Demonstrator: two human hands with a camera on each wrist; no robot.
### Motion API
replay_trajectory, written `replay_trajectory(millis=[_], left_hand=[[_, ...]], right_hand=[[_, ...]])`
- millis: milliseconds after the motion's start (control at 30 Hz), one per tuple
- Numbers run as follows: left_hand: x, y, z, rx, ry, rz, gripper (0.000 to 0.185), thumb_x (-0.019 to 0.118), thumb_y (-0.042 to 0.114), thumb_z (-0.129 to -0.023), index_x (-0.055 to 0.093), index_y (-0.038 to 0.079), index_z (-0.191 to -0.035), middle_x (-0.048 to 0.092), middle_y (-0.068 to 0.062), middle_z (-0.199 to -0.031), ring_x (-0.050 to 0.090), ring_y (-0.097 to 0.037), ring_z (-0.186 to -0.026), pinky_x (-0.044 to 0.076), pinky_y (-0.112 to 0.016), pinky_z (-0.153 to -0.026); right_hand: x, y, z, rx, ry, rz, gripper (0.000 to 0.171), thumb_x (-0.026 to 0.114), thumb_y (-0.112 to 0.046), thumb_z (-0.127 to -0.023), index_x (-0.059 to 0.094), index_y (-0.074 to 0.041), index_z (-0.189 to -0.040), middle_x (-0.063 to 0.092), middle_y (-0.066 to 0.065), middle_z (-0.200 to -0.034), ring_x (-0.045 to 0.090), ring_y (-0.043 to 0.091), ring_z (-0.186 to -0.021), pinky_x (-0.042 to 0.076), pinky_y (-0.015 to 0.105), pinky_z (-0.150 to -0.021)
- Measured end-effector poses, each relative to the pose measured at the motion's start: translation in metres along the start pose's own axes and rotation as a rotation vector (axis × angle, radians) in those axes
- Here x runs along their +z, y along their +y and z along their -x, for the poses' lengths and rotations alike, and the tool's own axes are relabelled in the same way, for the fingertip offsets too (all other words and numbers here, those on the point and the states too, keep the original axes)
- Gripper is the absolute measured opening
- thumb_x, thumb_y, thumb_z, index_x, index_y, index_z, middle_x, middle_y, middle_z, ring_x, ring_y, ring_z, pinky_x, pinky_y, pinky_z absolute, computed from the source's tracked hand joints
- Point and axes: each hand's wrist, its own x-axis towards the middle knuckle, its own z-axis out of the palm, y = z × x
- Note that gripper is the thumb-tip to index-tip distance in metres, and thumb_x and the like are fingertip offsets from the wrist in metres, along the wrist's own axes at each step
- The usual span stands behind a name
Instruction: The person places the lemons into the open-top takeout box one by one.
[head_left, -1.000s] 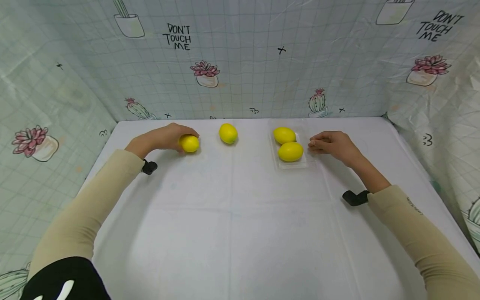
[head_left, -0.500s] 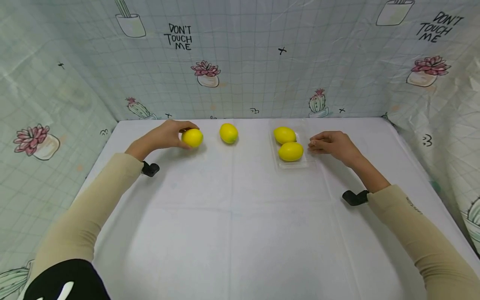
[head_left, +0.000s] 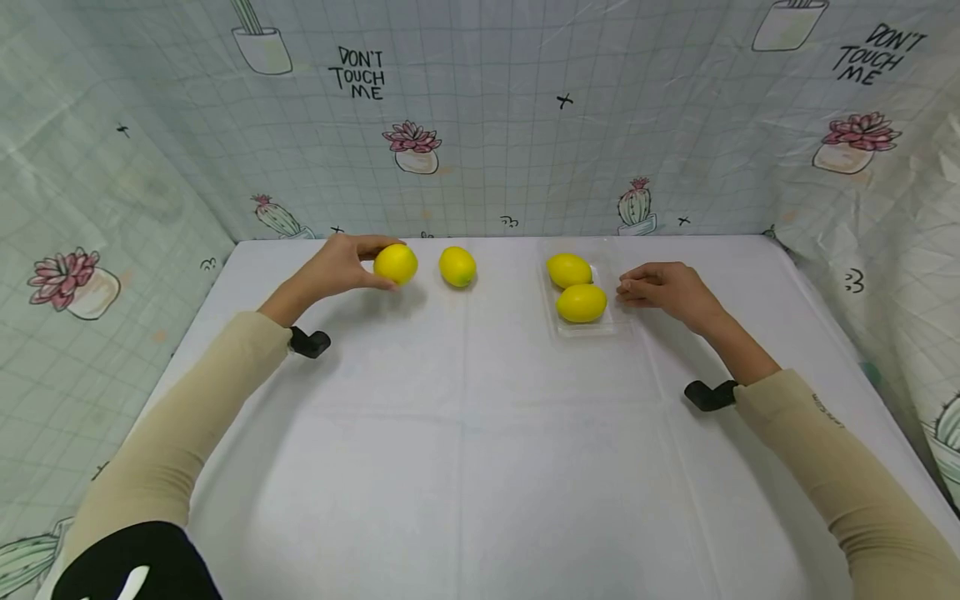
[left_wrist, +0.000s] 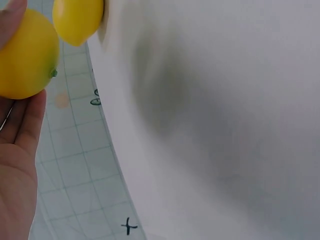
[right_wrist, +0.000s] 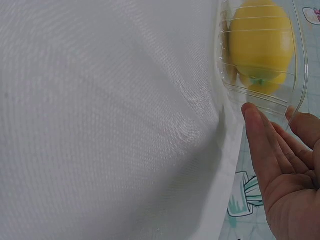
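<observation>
My left hand (head_left: 341, 265) holds a yellow lemon (head_left: 395, 264) between thumb and fingers, raised above the white table, with its shadow below. In the left wrist view, this lemon (left_wrist: 27, 60) shows a small green stem end. Just to its right, a second lemon (head_left: 457, 267) lies on the table. Two more lemons (head_left: 581, 303) sit one behind the other in a clear plastic tray (head_left: 585, 331). At the tray's right edge, my right hand (head_left: 667, 287) pinches the rim; in the right wrist view its thumb and fingertips (right_wrist: 248, 109) meet the clear plastic.
White cloth covers the table (head_left: 465, 433). A patterned curtain (head_left: 480, 125) hangs behind the table and along both sides. A black wrist camera mount (head_left: 311, 342) sticks out below the left sleeve, another mount (head_left: 711, 396) below the right.
My left hand has lifted its lemon off the table and carried it a little to the right, towards the loose lemon. The right hand and the tray stay in place.
</observation>
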Motion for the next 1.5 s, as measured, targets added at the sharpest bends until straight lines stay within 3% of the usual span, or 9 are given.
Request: replay_trajectory(millis=[300,667,867,1100,1500], left_hand=[[0.013,0.008,0.001,0.063,0.015,0.058,0.07,0.09,0.023,-0.079,0.058,0.009,-0.14,0.059,-0.009,-0.14,0.057,-0.028,-0.127,0.043,-0.045,-0.113],[0.03,0.02,0.0,0.041,0.04,0.086,0.072,0.088,0.025,-0.081,0.057,0.008,-0.143,0.058,-0.011,-0.143,0.055,-0.029,-0.129,0.043,-0.048,-0.113],[0.035,0.022,-0.001,0.112,0.091,0.101,0.069,0.087,0.019,-0.08,0.059,0.009,-0.142,0.055,-0.009,-0.145,0.054,-0.028,-0.13,0.044,-0.043,-0.113],[0.039,0.023,-0.005,0.165,0.146,0.165,0.064,0.088,0.009,-0.078,0.063,0.009,-0.137,0.054,-0.009,-0.135,0.052,-0.027,-0.128,0.044,-0.039,-0.112],[0.046,0.033,-0.01,0.166,0.145,0.193,0.067,0.088,0.011,-0.08,0.06,0.006,-0.14,0.059,-0.011,-0.14,0.057,-0.027,-0.128,0.049,-0.037,-0.107]], right_hand=[[0.0,0.001,0.0,-0.002,0.002,0.004,0.041,0.058,-0.025,-0.105,0.06,0.006,-0.133,0.068,0.023,-0.125,0.072,0.023,-0.106,0.058,0.034,-0.09],[0.0,-0.001,0.001,0.02,-0.003,-0.01,0.043,0.059,-0.026,-0.105,0.059,0.005,-0.134,0.068,0.022,-0.126,0.071,0.027,-0.11,0.057,0.038,-0.093],[0.0,-0.001,0.001,0.027,-0.004,-0.01,0.044,0.059,-0.028,-0.104,0.059,0.005,-0.134,0.068,0.022,-0.126,0.071,0.027,-0.11,0.057,0.037,-0.093],[-0.001,0.0,0.0,0.019,-0.004,-0.017,0.044,0.059,-0.027,-0.104,0.059,0.005,-0.134,0.068,0.022,-0.126,0.071,0.028,-0.11,0.057,0.038,-0.093],[-0.001,0.0,0.0,0.026,-0.004,-0.012,0.044,0.059,-0.03,-0.104,0.06,0.003,-0.133,0.068,0.021,-0.126,0.072,0.025,-0.109,0.057,0.037,-0.093]])
